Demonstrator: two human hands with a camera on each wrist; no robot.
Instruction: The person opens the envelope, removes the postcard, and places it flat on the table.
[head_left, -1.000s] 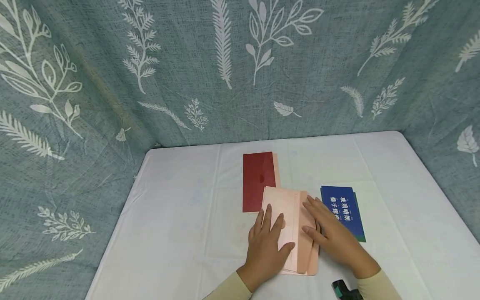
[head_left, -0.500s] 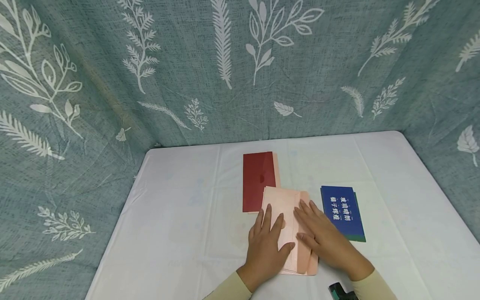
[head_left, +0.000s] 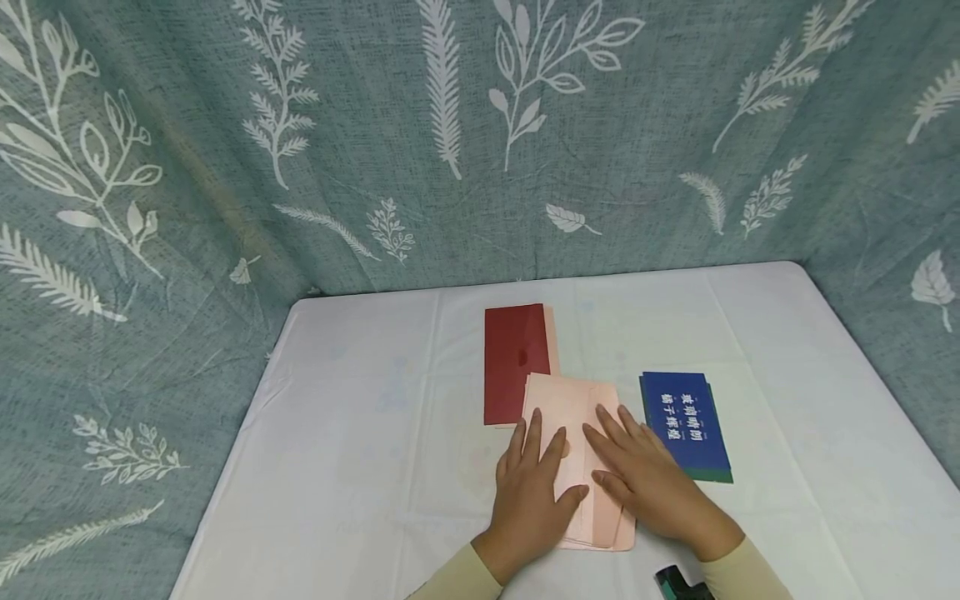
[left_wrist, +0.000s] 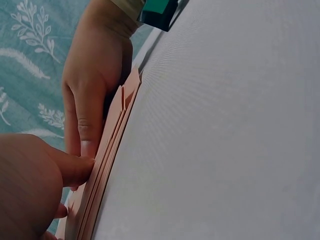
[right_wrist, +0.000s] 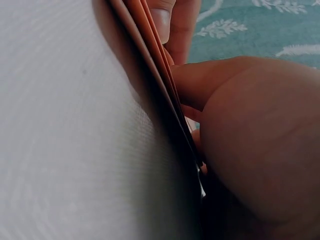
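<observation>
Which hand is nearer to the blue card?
Right. The right hand rests on the right side of the peach paper stack, beside the left edge of the blue card; the left hand rests on the stack's left side, farther away.

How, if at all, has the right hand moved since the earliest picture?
Yes, the right hand has shifted left, away from the blue card.

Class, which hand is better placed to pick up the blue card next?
Probably the right hand: it touches the pink stack close beside the blue card, while the left hand rests farther off.
</observation>
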